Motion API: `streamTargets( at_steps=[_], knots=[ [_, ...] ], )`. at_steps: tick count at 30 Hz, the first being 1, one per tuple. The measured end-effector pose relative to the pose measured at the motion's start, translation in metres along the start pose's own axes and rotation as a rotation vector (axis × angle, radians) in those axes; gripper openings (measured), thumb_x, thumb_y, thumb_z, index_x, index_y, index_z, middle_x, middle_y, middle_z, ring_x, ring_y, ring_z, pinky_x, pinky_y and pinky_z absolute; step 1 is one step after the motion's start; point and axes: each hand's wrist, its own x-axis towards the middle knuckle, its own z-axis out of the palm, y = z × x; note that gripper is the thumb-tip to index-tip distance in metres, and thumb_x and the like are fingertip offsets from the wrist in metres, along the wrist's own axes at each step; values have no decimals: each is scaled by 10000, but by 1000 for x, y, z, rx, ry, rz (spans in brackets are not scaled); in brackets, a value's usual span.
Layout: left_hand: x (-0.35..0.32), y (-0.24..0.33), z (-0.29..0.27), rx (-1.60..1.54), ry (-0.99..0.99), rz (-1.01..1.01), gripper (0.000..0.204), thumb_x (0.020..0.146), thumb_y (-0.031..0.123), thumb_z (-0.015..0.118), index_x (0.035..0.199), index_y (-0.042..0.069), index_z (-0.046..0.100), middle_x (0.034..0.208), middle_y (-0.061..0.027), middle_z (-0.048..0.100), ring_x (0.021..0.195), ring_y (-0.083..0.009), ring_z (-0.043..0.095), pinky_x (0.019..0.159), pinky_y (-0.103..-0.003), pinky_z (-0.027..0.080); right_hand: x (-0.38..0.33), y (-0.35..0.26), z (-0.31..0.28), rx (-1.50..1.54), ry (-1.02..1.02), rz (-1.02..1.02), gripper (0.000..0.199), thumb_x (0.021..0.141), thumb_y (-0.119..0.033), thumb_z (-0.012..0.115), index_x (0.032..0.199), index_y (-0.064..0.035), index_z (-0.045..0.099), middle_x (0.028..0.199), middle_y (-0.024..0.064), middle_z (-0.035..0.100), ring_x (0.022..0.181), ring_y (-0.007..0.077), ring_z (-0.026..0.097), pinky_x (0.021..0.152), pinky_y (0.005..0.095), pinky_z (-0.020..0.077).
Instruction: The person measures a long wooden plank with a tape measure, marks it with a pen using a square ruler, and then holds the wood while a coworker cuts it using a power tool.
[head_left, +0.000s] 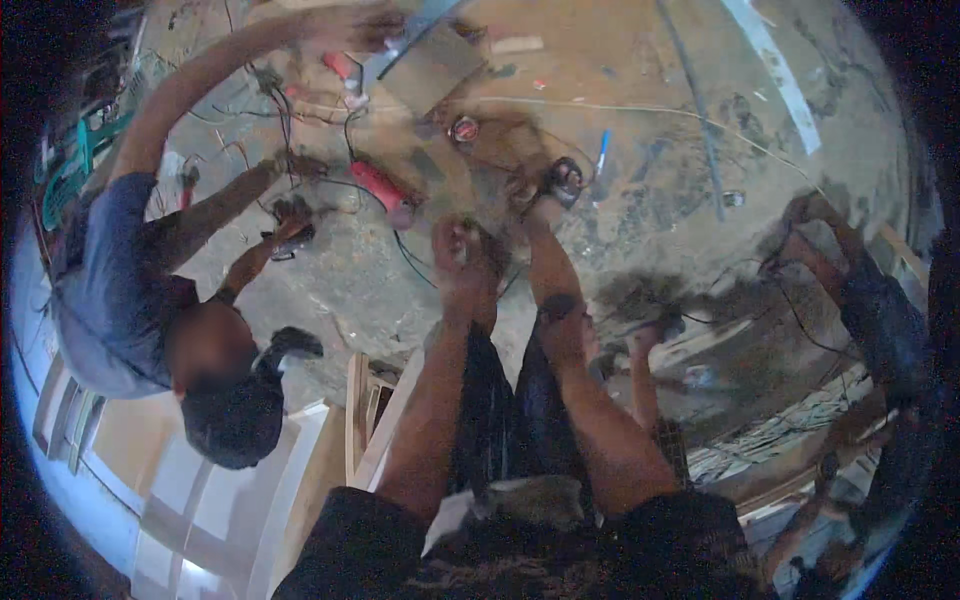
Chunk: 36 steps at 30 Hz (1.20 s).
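Note:
Both my forearms stretch forward from the lower edge over the stained floor. My left hand (pixel 464 262) is low over the floor near the middle; its fingers are blurred, and I cannot tell whether it holds anything. Farther forward and to the right, my right hand (pixel 546 232) reaches toward a dark round object (pixel 566 182), whose kind is unclear. Whether the hand touches or grips it cannot be made out. Left of my hands lies a red, cylindrical corded power tool (pixel 380 187). A small round red-and-dark piece (pixel 464 129) sits beyond my left hand.
At the left, a person in a dark cap (pixel 235 425) leans in, one arm reaching toward a brown board (pixel 430 75). Another red tool (pixel 342 68) lies beside that board. A blue pen-like stick (pixel 604 150) and cords lie around. Another person (pixel 870 300) works at the right.

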Motion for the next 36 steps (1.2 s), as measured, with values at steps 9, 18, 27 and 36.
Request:
streamTargets(
  at_steps=[9,18,27,36],
  knots=[
    [174,9,76,148,626,463,566,770,74,788,1262,6,518,1146,-115,573,1077,-252,567,908,-368,490,-3,-67,-60,-345,-27,120,826,798,-545,617,1380,-3,392,1334,251,473,1196,386,517,937,504,472],
    [192,-14,70,203,653,389,343,705,-7,799,1017,-43,660,995,-117,677,884,-218,639,813,-348,534,11,-79,-42,-456,-57,240,906,781,-528,634,1443,-18,286,1363,226,442,1255,372,445,1014,491,390],
    [205,-25,65,-10,624,679,322,684,-96,781,979,-37,668,1024,-138,690,897,-220,656,769,-345,557,7,-66,-14,-483,71,204,902,789,-571,593,1455,-32,312,1451,225,373,1335,358,375,1072,506,331],
    [212,-35,58,391,685,792,334,692,-71,791,996,-32,657,990,-149,674,900,-271,647,767,-350,546,5,-72,-20,-481,-19,241,911,759,-564,630,1423,-18,330,1391,194,416,1280,347,430,1061,494,350]
  ],
)
